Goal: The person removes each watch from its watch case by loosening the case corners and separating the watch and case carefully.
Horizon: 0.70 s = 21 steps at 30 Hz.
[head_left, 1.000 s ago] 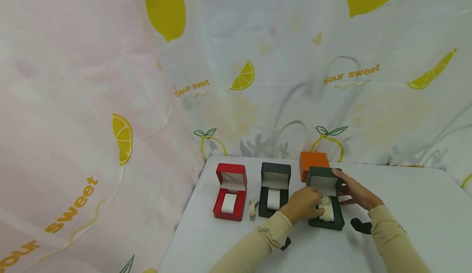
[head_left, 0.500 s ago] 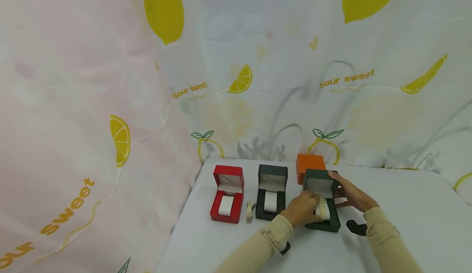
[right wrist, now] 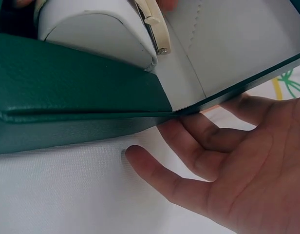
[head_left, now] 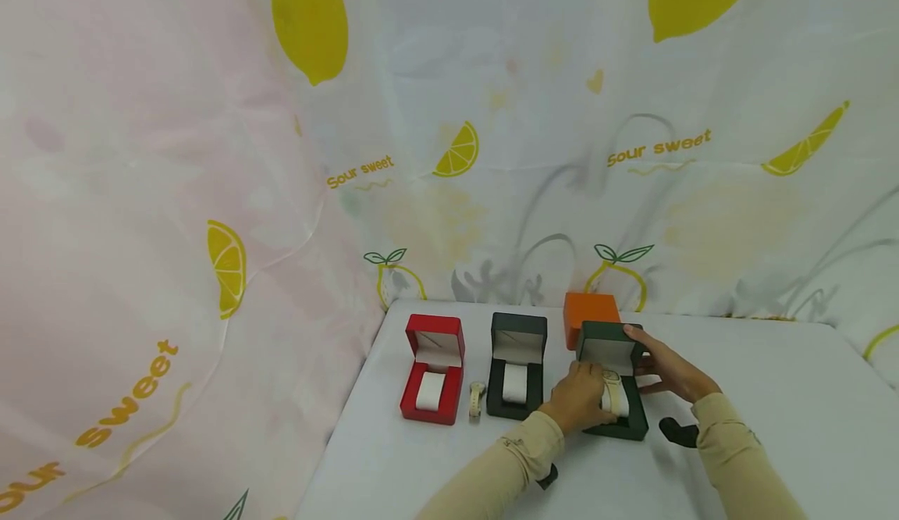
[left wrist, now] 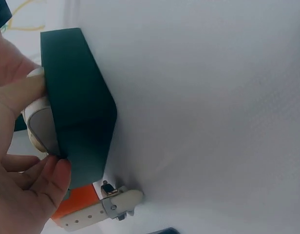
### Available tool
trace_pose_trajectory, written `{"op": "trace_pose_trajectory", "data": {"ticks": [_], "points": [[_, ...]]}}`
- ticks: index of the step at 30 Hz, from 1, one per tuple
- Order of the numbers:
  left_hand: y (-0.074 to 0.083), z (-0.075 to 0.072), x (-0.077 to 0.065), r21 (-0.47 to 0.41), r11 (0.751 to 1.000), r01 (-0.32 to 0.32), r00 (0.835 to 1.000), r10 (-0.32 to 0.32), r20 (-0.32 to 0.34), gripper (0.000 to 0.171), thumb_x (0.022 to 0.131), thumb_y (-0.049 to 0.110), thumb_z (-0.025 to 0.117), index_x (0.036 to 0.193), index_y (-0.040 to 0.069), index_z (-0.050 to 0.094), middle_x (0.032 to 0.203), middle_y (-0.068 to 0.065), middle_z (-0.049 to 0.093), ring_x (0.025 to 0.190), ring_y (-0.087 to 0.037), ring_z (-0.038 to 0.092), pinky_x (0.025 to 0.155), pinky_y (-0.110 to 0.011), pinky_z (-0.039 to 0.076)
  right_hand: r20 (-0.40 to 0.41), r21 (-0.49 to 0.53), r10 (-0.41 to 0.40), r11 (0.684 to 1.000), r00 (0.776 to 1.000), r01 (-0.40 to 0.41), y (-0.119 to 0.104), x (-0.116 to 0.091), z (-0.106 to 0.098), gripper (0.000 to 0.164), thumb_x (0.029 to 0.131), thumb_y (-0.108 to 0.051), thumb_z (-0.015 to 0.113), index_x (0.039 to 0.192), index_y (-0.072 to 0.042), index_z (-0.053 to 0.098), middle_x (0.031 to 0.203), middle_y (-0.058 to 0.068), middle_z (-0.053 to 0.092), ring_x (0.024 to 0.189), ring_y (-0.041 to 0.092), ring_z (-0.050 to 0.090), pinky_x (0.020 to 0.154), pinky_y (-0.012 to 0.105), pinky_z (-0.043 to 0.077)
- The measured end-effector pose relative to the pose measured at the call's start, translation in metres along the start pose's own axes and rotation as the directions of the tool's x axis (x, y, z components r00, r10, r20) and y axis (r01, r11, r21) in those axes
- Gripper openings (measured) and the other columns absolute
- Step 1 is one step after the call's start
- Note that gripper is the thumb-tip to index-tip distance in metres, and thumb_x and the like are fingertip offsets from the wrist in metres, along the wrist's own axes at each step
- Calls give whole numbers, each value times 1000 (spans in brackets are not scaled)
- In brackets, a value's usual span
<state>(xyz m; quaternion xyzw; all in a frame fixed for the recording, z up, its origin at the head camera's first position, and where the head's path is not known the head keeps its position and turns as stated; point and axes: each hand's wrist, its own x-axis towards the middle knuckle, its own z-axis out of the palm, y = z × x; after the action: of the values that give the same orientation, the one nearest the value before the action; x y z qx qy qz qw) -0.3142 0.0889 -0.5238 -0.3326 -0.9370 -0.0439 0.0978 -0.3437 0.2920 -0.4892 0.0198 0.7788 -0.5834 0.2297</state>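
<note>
In the head view my left hand [head_left: 577,397] reaches into the open green watch box [head_left: 635,418]. Its thumb and fingers pinch the white watch cushion [left wrist: 41,122], as the left wrist view shows. Around that cushion sits a cream-strapped watch [head_left: 612,383], partly covered by the fingers. My right hand [head_left: 676,368] holds the box from the right, one digit over the raised lid [head_left: 609,334]. From the right wrist view, its other fingers [right wrist: 194,146] lie loosely at the box's side and back, the little finger apart from it.
Left stand an open red watch box [head_left: 431,395] and an open black one [head_left: 496,387], each with a bare white cushion. Between them is a second cream watch [head_left: 476,401]. An orange box [head_left: 590,309] stands behind. A pale buckled strap [left wrist: 101,209] lies beside the green box.
My left fingers have shifted from over the watch face towards the cushion's left side. The right hand stays on the green box. The head view has shifted slightly.
</note>
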Motion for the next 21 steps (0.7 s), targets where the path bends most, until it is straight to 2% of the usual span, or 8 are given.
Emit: {"op": "trace_pose_trajectory", "data": {"ticks": [5,9,15,21], "points": [[2,2,2,-139,988,73,996,-65,61,83,70,58,80,128,4,56,117,-2,53,99,-8,49,78,-17,50,-7,2,3,1000,1000,-3,0,-1,0,98,94,-68,30,153,0,-10,148,44,6,131,59,26,89,62,48],[4,3,3,-200,974,111,992,-97,77,80,66,50,87,127,6,58,115,-2,51,96,-6,50,76,-16,50,-7,6,3,1000,1000,-3,1,-1,2,97,95,-67,31,153,1,-7,148,44,8,131,59,28,89,62,47],[5,3,7,-198,974,114,991,-96,97,73,63,47,89,120,11,61,111,2,56,95,-4,52,81,-15,49,-16,-3,10,1000,1000,-10,1,0,2,99,94,-68,30,153,0,-9,148,44,7,131,59,26,89,63,47],[6,0,13,-107,994,37,994,-26,108,69,65,45,89,118,10,63,107,3,62,97,-7,54,85,-15,47,-9,2,1,1000,1000,-1,1,0,2,98,94,-68,31,153,-1,-10,149,44,4,132,59,25,89,63,47]]}}
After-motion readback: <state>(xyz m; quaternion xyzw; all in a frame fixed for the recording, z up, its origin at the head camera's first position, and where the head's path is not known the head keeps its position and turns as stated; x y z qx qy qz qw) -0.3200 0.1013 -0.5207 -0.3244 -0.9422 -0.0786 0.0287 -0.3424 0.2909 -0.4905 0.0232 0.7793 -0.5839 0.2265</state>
